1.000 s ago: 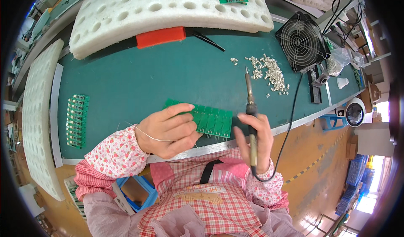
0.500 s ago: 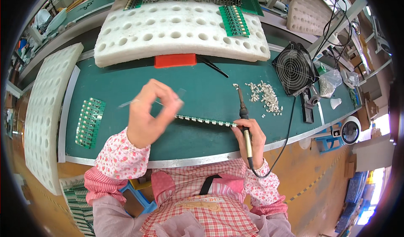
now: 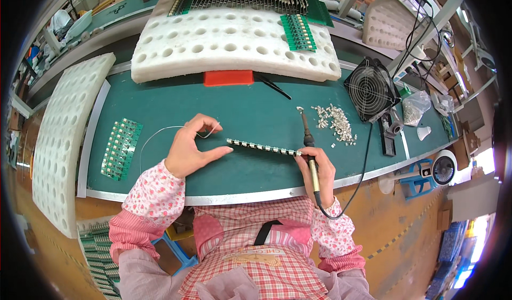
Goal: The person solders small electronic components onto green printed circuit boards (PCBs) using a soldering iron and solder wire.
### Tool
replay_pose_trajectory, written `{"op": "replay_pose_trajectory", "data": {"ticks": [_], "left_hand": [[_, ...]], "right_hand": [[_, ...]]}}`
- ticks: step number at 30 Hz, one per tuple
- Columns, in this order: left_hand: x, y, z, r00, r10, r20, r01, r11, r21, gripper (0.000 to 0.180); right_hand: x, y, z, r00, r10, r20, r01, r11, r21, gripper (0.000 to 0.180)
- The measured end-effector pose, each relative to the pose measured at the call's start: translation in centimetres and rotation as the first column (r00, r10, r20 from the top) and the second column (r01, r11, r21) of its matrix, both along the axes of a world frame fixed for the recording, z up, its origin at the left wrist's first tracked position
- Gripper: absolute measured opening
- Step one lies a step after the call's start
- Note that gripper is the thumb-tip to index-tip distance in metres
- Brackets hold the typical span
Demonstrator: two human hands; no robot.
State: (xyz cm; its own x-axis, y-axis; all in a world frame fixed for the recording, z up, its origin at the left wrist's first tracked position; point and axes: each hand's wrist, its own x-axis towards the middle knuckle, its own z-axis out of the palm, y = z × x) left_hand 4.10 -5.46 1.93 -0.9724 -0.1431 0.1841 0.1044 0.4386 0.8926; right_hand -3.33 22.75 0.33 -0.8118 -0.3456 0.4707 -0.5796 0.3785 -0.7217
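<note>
Solder wire (image 3: 176,130) is pinched in the left hand (image 3: 189,150), whose index steadies the edge-up board strip (image 3: 264,148) mid-table. Right hand (image 3: 316,169), at four o'clock, grips the soldering iron (image 3: 308,140). Best to feed the wire at each joint, iron tip held steady.

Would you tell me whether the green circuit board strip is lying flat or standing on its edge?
On edge: the circuit board strip shows only its thin side, propped between the left hand and right hand, which also holds the soldering iron.
</note>
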Motion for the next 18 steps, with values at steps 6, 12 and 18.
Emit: {"op": "replay_pose_trajectory", "data": {"ticks": [6, 12, 18], "left_hand": [[-0.5, 3.7, 1.0, 0.831, -0.135, -0.54, -0.191, 0.842, -0.505, 0.036], [-1.6, 4.6, 1.2, 0.827, -0.212, -0.521, -0.148, 0.812, -0.564, 0.027], [-2.0, 4.5, 1.5, 0.829, -0.265, -0.493, -0.101, 0.795, -0.598, 0.025]], "right_hand": [[0.6, 0.1, 0.0, 1.0, -0.013, -0.014, 0.013, 1.0, 0.016, 0.021], [1.0, 0.3, -0.4, 1.0, -0.006, -0.011, 0.006, 0.999, 0.032, 0.021], [1.1, 0.4, -0.2, 0.998, -0.022, -0.059, 0.026, 0.996, 0.083, 0.023]]}}
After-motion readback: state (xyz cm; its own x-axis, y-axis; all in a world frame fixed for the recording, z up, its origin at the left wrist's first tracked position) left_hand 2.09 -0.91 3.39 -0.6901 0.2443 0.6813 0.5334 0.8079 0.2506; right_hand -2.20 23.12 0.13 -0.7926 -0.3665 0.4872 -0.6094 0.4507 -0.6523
